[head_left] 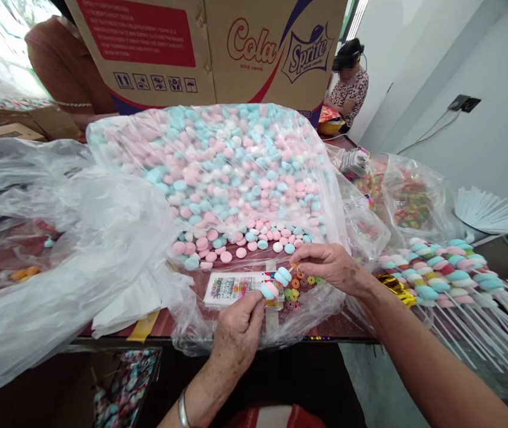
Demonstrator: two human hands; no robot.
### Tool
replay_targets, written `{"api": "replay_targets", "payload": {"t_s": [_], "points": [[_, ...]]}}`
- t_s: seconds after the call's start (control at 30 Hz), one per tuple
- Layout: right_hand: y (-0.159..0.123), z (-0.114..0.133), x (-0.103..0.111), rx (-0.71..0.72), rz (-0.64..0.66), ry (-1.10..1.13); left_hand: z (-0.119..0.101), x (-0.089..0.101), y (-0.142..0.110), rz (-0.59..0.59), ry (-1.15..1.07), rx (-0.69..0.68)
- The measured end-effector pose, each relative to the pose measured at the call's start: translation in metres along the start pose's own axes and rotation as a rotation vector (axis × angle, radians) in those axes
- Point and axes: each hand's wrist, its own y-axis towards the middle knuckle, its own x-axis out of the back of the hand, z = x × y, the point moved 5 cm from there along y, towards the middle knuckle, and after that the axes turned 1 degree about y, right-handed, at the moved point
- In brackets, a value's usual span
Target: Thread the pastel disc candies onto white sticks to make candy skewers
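My left hand is closed around the lower end of a candy skewer, threaded with pink and pale blue marshmallow-like discs. At its upper tip, my right hand pinches a small orange piece, possibly a ring candy; the fingers partly hide it. Beneath the skewer lie small coloured ring candies on clear plastic. A stack of printed cards is just left of them. Behind my hands, loose pink, blue and white candy discs spill from a large clear bag.
Finished-looking candy skewers are heaped at the right, white sticks fanned behind them. A large carton stands at the back. Crumpled plastic covers the left. A box of wrapped candy sits below. Two people are farther back.
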Motion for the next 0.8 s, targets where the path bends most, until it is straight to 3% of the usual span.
{"api": "replay_targets", "payload": {"t_s": [0.1, 0.53, 0.8], "points": [[-0.001, 0.006, 0.003, 0.079, -0.031, -0.081, 0.0, 0.001, 0.0, 0.003, -0.01, 0.009], [-0.003, -0.004, 0.0, -0.023, -0.077, 0.068, 0.003, -0.001, 0.0, 0.032, -0.018, 0.051], [-0.002, -0.009, -0.016, -0.095, -0.009, 0.185, 0.003, -0.002, 0.0, 0.02, -0.004, 0.011]]}}
